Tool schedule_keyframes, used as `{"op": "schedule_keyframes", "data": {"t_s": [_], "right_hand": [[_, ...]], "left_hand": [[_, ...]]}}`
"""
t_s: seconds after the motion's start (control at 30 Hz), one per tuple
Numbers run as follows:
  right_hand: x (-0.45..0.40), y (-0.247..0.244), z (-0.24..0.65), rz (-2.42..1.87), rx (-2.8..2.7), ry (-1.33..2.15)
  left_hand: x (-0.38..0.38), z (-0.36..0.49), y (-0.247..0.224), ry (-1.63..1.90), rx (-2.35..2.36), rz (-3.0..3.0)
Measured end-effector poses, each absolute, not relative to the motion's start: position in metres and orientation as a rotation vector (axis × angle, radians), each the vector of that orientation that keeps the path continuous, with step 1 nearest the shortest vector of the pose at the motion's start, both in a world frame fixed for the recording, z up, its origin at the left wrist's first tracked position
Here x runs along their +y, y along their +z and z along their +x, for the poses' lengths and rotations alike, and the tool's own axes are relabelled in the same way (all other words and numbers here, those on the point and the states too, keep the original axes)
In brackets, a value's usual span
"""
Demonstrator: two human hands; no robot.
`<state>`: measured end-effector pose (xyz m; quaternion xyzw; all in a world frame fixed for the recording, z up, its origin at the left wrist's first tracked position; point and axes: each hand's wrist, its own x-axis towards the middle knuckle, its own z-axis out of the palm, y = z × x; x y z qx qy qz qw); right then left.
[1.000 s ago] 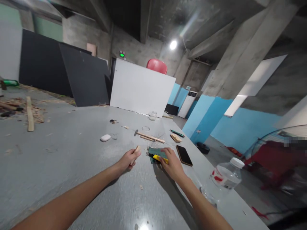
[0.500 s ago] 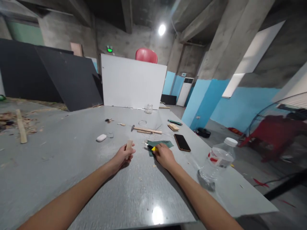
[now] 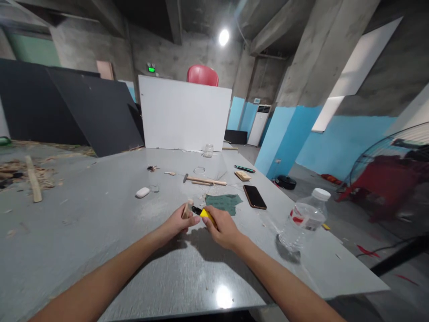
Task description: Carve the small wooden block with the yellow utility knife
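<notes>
Your left hand in a closed grip on a wooden piece, your right hand wrapped firmly round a yellow cutter, its tip perhaps touching the wood.

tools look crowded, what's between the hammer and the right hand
In the head view, mainly the green sheet lies between the right hand and the hammer, plus a thin stick close beside the hammer.
</notes>
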<state>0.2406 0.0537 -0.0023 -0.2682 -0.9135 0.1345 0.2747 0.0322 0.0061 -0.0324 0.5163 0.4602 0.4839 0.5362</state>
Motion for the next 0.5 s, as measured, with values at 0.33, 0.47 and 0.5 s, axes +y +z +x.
{"op": "schedule_keyframes", "data": {"t_s": [0.33,0.47,0.5], "right_hand": [[0.053,-0.003,0.241,-0.578,-2.574,0.443],[0.052,-0.007,0.24,-0.587,-2.533,0.374],[0.052,-0.01,0.24,-0.593,-2.508,0.329]], "left_hand": [[-0.002,0.045,-0.023,1.236,1.022,1.301],[-0.002,0.042,-0.023,1.244,1.132,1.377],[-0.002,0.042,-0.024,1.25,1.168,1.387]]}}
